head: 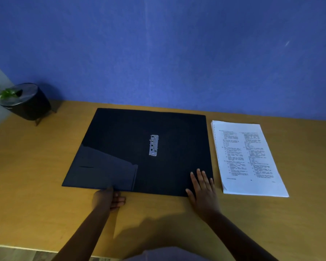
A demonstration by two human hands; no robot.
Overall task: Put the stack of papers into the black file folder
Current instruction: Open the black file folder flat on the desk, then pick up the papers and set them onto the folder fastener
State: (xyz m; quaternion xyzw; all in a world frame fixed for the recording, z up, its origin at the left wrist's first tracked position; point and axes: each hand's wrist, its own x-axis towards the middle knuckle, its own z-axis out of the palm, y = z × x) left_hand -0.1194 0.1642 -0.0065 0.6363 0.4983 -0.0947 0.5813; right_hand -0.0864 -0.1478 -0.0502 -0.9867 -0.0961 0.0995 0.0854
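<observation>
— Nearest the lens, what are the two bare forearms doing?
— They are reaching forward over the smooth, ochre wooden desk (36,185). The left hand (107,198) is pinching the near edge of the black file folder (177,132), thumb on top and fingers curled beneath. The right hand (203,187) is lying flat and spread on the folder's near right corner, gripping nothing.
— And the folder is lying how?
— It is lying open and flat, a matte black rectangle with a glossy slanted pocket (100,170) on its left leaf and a small silver metal clip (153,145) gleaming at its centre.
— Where is the stack of papers (247,159) sitting?
— It is resting just beside the folder's right edge, apart from it, a neat white pile printed in two columns.
— Anything else showing?
— A round black pot (29,104) on thin legs is standing at the far left corner, green leaves (0,91) trailing out, against the blue wall (177,53).
</observation>
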